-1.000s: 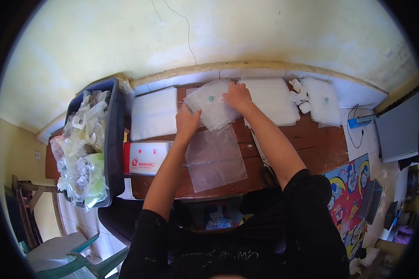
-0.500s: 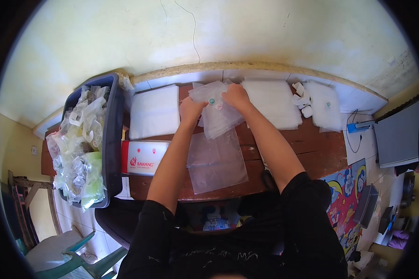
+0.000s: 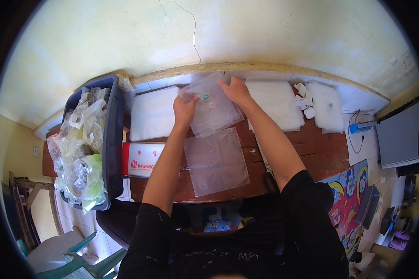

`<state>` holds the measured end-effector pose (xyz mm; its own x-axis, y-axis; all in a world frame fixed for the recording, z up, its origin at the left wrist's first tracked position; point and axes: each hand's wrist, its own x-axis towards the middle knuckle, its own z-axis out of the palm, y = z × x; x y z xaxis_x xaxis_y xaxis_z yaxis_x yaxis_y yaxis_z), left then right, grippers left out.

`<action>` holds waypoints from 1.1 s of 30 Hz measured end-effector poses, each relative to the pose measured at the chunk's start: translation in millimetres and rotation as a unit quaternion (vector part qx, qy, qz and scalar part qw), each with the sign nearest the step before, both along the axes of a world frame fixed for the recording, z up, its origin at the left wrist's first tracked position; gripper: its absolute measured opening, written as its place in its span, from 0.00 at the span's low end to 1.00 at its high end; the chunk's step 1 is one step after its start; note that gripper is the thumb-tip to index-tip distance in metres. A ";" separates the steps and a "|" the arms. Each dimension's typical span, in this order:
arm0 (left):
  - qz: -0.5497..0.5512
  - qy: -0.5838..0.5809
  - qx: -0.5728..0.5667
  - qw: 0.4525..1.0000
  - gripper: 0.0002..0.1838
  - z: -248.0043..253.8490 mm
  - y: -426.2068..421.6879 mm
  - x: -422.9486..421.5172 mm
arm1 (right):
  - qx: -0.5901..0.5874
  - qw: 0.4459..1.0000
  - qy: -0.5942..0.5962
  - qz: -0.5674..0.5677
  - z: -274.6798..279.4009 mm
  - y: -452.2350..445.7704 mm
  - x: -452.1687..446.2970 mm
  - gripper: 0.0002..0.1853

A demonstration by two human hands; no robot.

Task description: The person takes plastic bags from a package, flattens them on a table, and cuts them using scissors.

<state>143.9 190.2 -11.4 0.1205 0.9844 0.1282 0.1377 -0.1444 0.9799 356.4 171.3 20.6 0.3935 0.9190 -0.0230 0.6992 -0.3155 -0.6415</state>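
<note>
A thin bunch of clear plastic bags (image 3: 214, 116) with a green round mark and a reddish one is held up between my hands. My left hand (image 3: 185, 110) pinches its left edge, thumb close to the green mark. At the upper right edge, my right hand (image 3: 237, 91) grips the same bags. Below them a single clear plastic sheet or bag (image 3: 216, 162) lies flat on the brown wooden table (image 3: 307, 151). Scissors (image 3: 269, 179) with black handles lie under my right forearm, partly hidden.
Stacks of clear bags stand left (image 3: 154, 114) and right (image 3: 274, 104), with a marked stack (image 3: 325, 106) farther right beside a white roll-like item (image 3: 304, 97). A red-and-white BAWANG pack (image 3: 144, 159) sits left, near a dark bin (image 3: 114, 139) of crumpled plastic.
The held bags have shifted slightly left and spread wider. My left hand has moved a little left and down, my right hand slightly up. More of the scissors shows.
</note>
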 end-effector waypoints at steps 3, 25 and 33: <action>-0.047 -0.047 -0.017 0.998 0.15 9.4 1.2 -16.0 | -0.039 0.999 0.025 -0.016 2.4 6.2 -4.7 0.46; -0.135 -0.161 -0.164 0.964 0.14 22.8 10.9 -14.7 | 0.069 0.919 0.383 0.063 -14.9 -6.1 -2.7 0.26; -0.137 -0.108 -0.171 0.970 0.14 33.2 17.1 -24.0 | 0.006 0.896 0.416 0.153 -5.3 -16.0 6.8 0.21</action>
